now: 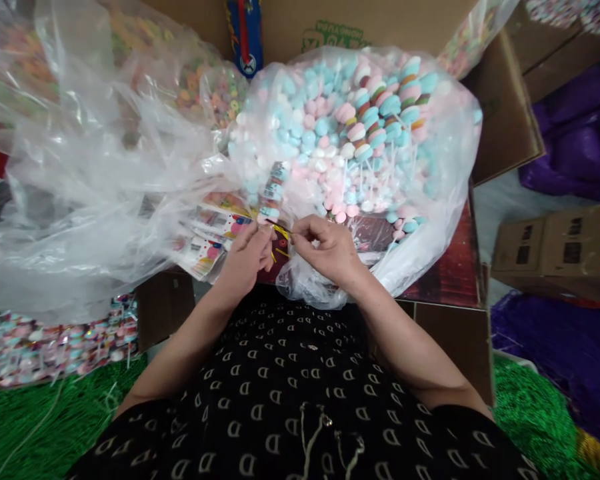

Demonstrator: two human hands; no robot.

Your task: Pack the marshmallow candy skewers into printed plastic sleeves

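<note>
My left hand [250, 257] is closed round the lower end of a wrapped candy skewer [274, 190], which stands upright in a clear printed wrapper. My right hand [325, 248] pinches one end of a thin dark twist tie [279, 227] that reaches to the neck of the wrapper at my left fingertips. Yellow ties [282, 231] lie just behind and between the hands. Left of them are printed wrappers [203, 248]. Behind my right hand, several unwrapped candy skewers [375, 120] rest on an open plastic bag of pink, blue and white candies [310, 133].
A large clear bag of orange and green ring candies [200, 93] covers the left side. Cardboard boxes [545, 247] stand at the right. Wrapped candies [70, 343] lie lower left, above green shredded material [40, 420].
</note>
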